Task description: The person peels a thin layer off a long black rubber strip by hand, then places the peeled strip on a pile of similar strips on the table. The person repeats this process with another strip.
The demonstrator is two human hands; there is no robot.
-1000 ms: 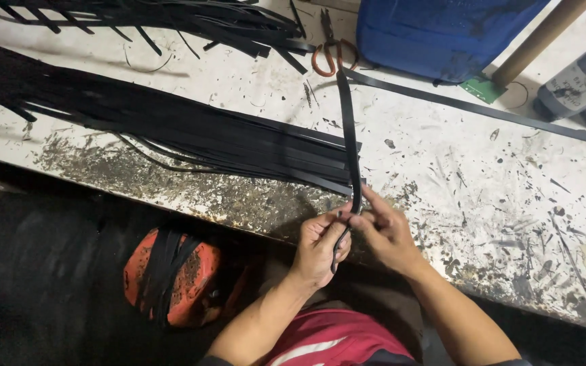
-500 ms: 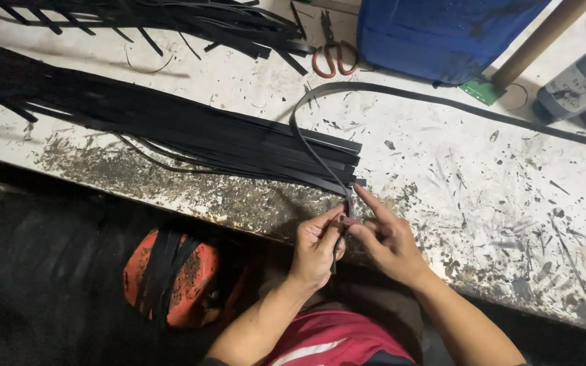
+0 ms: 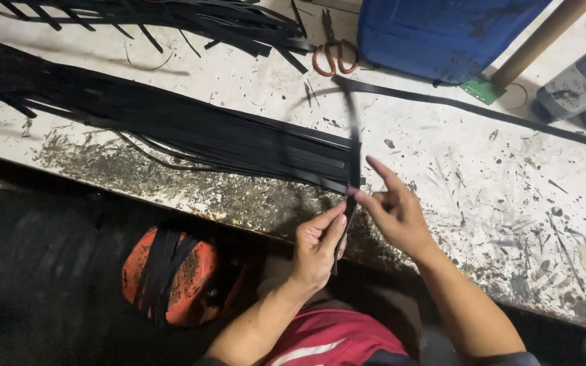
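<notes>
Head view, left to right: a red stool [image 3: 167, 271] wrapped in black strips sits below the surface [image 3: 483, 169]. A bundle [image 3: 171, 122] of black strips lies flat along it. The left hand [image 3: 317, 244] pinches the lower end of one black strip [image 3: 354, 146], grip clamped on it at the surface edge. The right hand [image 3: 395, 210] pinches the same strip just above, forefinger raised. From both grips the strip rises, bends near the scissors [image 3: 332, 57], then trails right across the surface.
</notes>
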